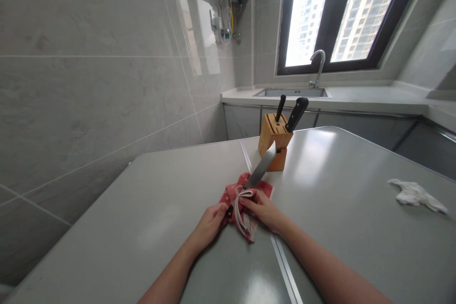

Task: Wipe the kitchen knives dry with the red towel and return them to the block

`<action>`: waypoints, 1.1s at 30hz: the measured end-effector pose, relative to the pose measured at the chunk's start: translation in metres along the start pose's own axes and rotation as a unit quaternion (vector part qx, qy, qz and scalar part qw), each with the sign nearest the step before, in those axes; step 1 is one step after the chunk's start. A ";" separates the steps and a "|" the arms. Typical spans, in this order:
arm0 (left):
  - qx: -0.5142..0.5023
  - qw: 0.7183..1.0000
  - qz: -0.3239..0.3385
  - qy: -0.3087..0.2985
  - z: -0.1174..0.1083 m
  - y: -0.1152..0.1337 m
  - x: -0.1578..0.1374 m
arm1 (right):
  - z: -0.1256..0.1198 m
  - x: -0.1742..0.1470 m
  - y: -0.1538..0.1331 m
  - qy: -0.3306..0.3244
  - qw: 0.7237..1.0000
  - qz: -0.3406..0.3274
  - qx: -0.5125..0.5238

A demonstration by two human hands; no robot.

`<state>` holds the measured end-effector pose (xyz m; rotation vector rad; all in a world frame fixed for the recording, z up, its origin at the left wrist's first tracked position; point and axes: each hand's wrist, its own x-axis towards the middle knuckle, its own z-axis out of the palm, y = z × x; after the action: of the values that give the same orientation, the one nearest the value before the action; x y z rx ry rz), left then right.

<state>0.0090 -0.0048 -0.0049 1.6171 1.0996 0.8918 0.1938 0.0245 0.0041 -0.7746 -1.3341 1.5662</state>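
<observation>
A kitchen knife [262,165] with a broad steel blade and a dark handle points up and away, its tip in front of the knife block. My left hand [212,220] is closed around the lower end of its handle. A red and white cloth [245,216] wraps the knife near the base of the blade. My right hand [262,209] pinches that cloth from the right side, thumb on top. The cloth hides most of the handle and some fingertips of both hands.
Behind the blade stands a wooden knife block [268,140] holding two black-handled knives [297,114]. A crumpled white cloth [417,195] lies at the right on the grey table [160,199], which has a metal seam. Beyond is a counter with a sink [292,92] and faucet [318,67].
</observation>
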 end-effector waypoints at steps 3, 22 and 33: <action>-0.015 0.999 -0.028 0.009 0.001 0.000 0.000 | 0.000 0.000 0.000 -0.014 1.000 0.009 -0.003; -0.031 0.998 -0.060 -0.015 -0.002 0.004 -0.001 | 0.001 -0.003 -0.003 0.001 0.999 0.042 0.005; -0.044 0.998 -0.030 -0.020 -0.002 0.006 -0.001 | -0.002 -0.003 -0.008 -0.019 0.999 0.003 -0.045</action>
<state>0.0083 -0.0062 0.0013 1.5155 1.0607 0.8551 0.1983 0.0226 0.0117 -0.8073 -1.4387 1.5407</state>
